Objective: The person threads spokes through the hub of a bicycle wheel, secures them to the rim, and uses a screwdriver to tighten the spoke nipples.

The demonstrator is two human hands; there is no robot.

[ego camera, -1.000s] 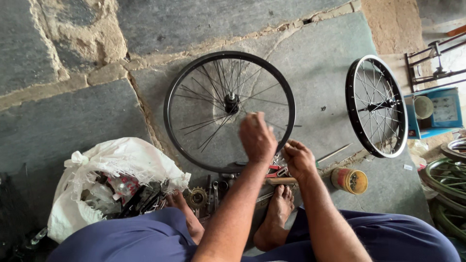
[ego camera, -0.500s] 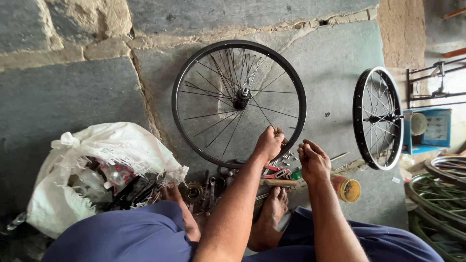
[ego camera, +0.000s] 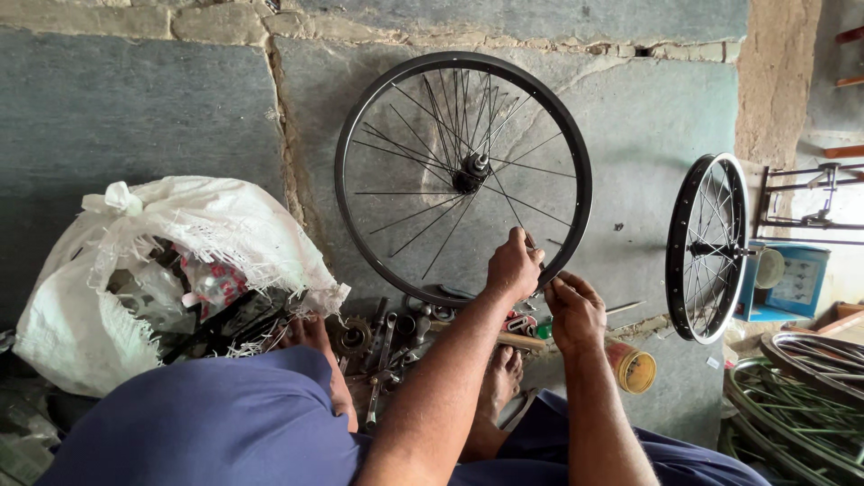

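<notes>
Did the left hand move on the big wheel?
Yes. The left hand slid from near the hub down to the lower rim of the big wheel, beside the right hand.

sack (ego camera: 135, 270) left | wheel (ego camera: 463, 175) centre | second wheel (ego camera: 706, 247) right

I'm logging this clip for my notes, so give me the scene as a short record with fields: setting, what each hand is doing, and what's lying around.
setting: stone floor, person seated, seen from above
main thing: black spoked bicycle wheel lying flat
left hand: at the wheel's near rim, fingers pinched by a spoke
right hand: just outside the rim, closed; whether it holds anything is unclear
beside the hands: yellow-lidded tin, loose metal tools
left side: white woven sack with mixed parts
right side: second wheel standing upright, stacked rims
</notes>
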